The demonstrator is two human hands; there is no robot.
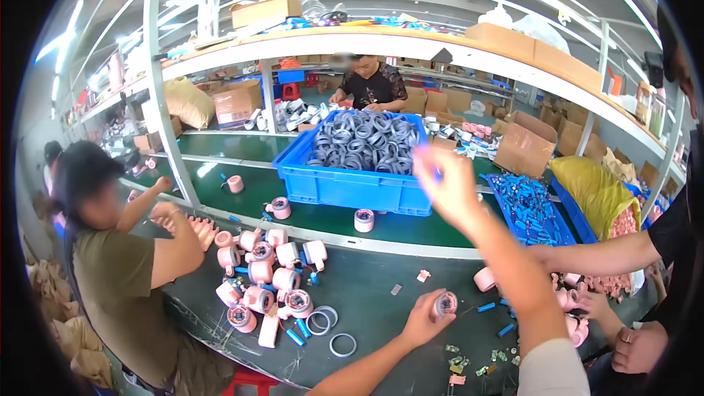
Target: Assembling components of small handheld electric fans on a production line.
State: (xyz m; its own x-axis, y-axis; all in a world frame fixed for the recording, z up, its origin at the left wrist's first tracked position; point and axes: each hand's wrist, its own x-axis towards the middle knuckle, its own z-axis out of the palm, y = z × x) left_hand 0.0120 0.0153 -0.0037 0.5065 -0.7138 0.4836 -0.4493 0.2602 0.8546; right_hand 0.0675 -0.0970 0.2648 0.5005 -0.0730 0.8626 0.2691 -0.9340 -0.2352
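My left hand (419,321) is closed around a small round housing (444,303), pink with a grey ring and an open end showing parts inside. My right hand (449,189) is raised at the right front corner of a blue crate (352,189); its fingers are blurred, and what they hold, if anything, cannot be made out. Dark grey rings (363,139) are heaped in the crate. To the left of my left hand, loose grey rings (342,345) lie on the dark bench beside a cluster of pink housings (260,271).
A green conveyor belt (323,231) carries several pink housings behind the bench. Blue cylindrical cells fill a tray (565,231) at right. Small circuit boards (458,361) lie near my right forearm. One person (125,271) sits at left; another's arm (601,253) reaches in from the right.
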